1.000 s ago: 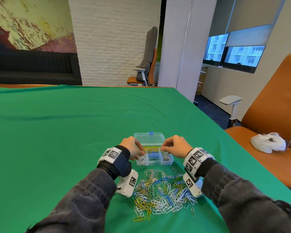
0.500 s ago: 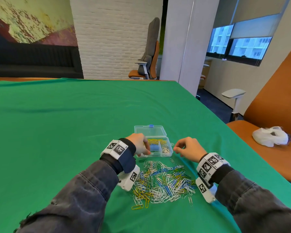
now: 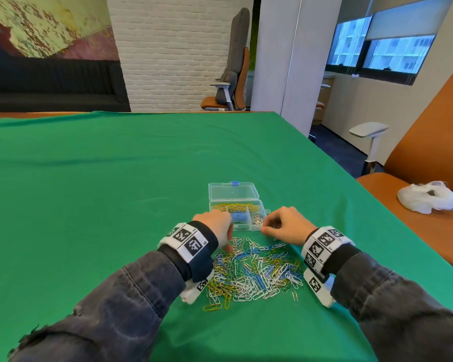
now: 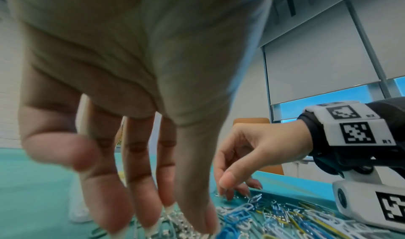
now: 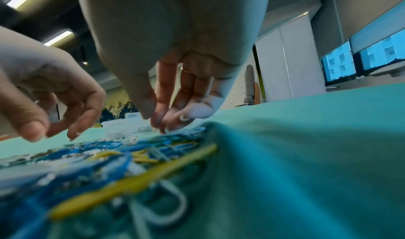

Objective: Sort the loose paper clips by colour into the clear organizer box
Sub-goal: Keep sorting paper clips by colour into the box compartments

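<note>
The clear organizer box (image 3: 233,192) stands on the green cloth with its lid folded back. It holds yellow clips at the back, blue in the middle and silver on the right. The loose mixed paper clips (image 3: 256,273) lie in a pile just in front of it. My left hand (image 3: 228,244) reaches down with straight, spread fingers (image 4: 192,222) touching the pile's far left part. My right hand (image 3: 264,229) hovers at the pile's far edge by the box's front right corner. Its thumb and fingertips (image 5: 162,123) are drawn together low over the clips; whether a clip sits between them is blurred.
The green cloth (image 3: 115,192) covers the whole table, whose right edge runs close to my right arm. An orange chair (image 3: 429,231) stands beside that edge with a white plastic bag (image 3: 426,197) on its seat. A fold of cloth (image 5: 274,147) rises under my right wrist.
Both hands have come back from over the box to the clip pile. The left hand has dropped its fingers onto the clips; the right has lowered to the pile's far edge.
</note>
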A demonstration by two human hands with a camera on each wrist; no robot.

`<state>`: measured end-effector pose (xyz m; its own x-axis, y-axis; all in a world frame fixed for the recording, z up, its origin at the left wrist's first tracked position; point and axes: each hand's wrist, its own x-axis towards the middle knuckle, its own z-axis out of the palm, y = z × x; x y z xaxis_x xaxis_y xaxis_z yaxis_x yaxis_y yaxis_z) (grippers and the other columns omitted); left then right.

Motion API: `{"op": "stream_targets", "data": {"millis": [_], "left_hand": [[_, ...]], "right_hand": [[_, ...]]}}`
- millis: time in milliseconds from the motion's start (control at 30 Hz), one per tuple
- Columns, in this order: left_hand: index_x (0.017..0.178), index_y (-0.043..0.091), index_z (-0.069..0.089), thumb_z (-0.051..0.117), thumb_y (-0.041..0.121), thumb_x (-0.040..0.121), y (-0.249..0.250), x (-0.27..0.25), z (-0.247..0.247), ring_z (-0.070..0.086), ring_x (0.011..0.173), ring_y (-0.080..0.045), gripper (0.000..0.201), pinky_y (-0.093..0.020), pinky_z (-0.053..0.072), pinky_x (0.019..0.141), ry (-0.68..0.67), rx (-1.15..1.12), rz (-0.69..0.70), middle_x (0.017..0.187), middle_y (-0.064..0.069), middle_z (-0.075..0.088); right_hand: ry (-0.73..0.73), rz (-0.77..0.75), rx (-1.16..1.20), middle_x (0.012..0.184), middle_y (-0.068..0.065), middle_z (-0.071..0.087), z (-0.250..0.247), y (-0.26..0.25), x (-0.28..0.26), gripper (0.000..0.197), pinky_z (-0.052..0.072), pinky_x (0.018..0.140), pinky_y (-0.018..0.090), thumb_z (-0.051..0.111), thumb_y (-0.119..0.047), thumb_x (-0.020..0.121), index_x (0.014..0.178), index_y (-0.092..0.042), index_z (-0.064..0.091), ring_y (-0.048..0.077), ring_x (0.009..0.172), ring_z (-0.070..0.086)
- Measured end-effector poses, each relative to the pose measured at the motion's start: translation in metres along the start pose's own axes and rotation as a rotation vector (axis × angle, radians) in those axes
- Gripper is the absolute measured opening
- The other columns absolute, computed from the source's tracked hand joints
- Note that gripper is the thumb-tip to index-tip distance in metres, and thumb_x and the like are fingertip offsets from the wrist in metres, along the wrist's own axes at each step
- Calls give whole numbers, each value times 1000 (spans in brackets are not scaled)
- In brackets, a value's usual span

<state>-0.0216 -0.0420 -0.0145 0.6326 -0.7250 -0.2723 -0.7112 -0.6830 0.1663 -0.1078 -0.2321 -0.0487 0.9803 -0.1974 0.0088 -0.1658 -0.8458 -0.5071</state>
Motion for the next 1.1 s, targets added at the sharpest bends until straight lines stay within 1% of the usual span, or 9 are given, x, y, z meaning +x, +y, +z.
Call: {"op": "stream_targets", "data": {"millis": [133, 267, 467, 533, 633, 733, 867, 967, 1100], "left_hand": [[103, 13, 65, 78, 43, 76, 4, 0, 4, 64, 93, -20, 42, -31, 52, 76, -21, 34, 9, 101, -1, 68], [99, 14, 64, 80, 37, 75, 1, -1, 1, 62, 88, -18, 37, -28, 44, 69, -25, -4, 44, 96, 2, 67], [97, 18, 64, 81, 32, 76, 4, -1, 3, 56, 81, -15, 30, -27, 44, 69, -40, -48, 101, 85, 6, 60], [96, 18, 64, 81, 32, 76, 5, -2, 2, 57, 81, -15, 29, -28, 47, 73, -24, -52, 123, 85, 6, 61], [96, 15, 64, 81, 28, 76, 9, -2, 2, 62, 87, -18, 29, -29, 49, 78, -30, -104, 191, 92, 2, 68], [92, 17, 62, 81, 31, 75, 22, -3, 4, 62, 85, -15, 29, -26, 46, 71, -25, -119, 279, 93, 1, 69], [91, 20, 59, 80, 37, 75, 46, -4, 13, 56, 83, -13, 31, -22, 36, 60, -37, -54, 371, 94, 4, 63], [95, 19, 61, 81, 40, 73, 57, -2, 21, 59, 87, -16, 37, -26, 40, 64, -56, -37, 408, 96, 2, 64], [96, 22, 59, 75, 53, 74, 66, 0, 33, 60, 87, -17, 41, -29, 42, 66, 22, 21, 386, 95, 5, 64]], "right_hand": [[-110, -116, -50, 77, -9, 65, 6, -9, -3, 8, 38, 62, 6, 68, -24, 87, 85, -18, 72, -4, 67, 54], [-124, -162, -64, 79, -9, 67, 10, -13, -3, 6, 37, 61, 4, 68, -23, 86, 85, -19, 72, -4, 67, 54], [-93, -128, 11, 76, -12, 64, -2, -9, -5, 6, 39, 63, 5, 67, -23, 88, 85, -20, 71, -13, 61, 55], [-91, -107, 10, 75, -13, 64, -14, -5, -6, 8, 41, 62, 8, 67, -23, 89, 85, -17, 71, -11, 59, 58], [-83, -62, -46, 73, -14, 64, -27, 5, -7, 11, 46, 60, 12, 66, -24, 89, 86, -15, 71, 2, 57, 64], [-53, -5, -174, 79, -8, 67, -27, 16, -9, 13, 48, 69, 20, 65, -27, 90, 86, -17, 71, 5, 61, 62], [-11, 88, -287, 88, -3, 69, -19, 26, -9, 14, 53, 79, 34, 63, -32, 88, 88, -21, 72, 13, 82, 62], [8, 109, -267, 86, -4, 67, -16, 27, -8, 14, 53, 79, 34, 62, -32, 88, 87, -21, 71, 15, 85, 63], [5, 94, -199, 83, -2, 68, -13, 29, -3, 12, 53, 77, 31, 63, -29, 88, 82, -21, 69, 14, 80, 63]]}}
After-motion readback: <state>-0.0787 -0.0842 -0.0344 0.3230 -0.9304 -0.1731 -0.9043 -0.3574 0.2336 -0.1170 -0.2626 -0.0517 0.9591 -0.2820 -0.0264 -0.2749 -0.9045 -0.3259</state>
